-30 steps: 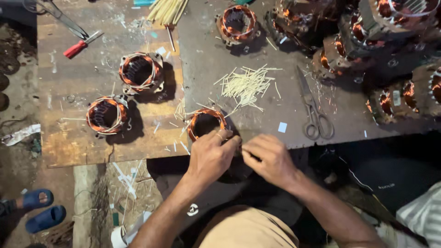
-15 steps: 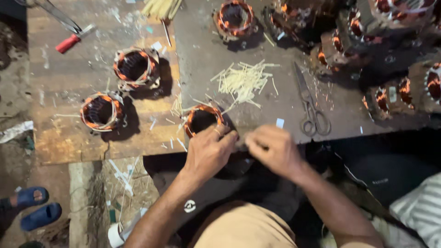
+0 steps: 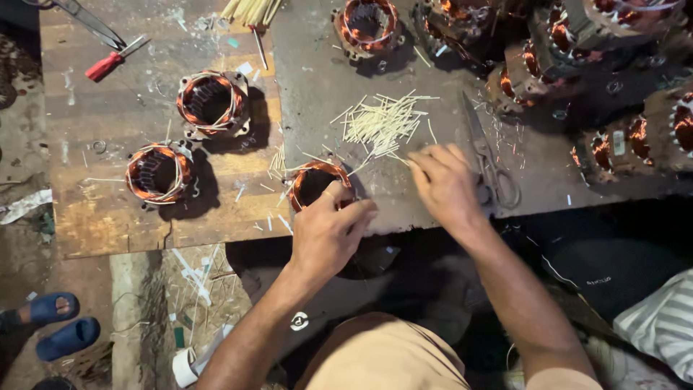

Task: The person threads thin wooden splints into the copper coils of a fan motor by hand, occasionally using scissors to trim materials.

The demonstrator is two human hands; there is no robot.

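Across a scarred wooden desk [image 3: 108, 217], we are steadying a copper-wound stator [image 3: 317, 184] at its near edge with our left hand [image 3: 328, 235] curled against it, while our right hand [image 3: 444, 184], fingers loosely spread, is reaching into the pale sticks [image 3: 382, 123]; other wound stators are sitting around.

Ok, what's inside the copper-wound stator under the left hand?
The round copper-wound stator shows a dark hollow bore ringed by copper coils. The left hand covers its near rim, so that side cannot be seen. The right hand is at the pale thin sticks.
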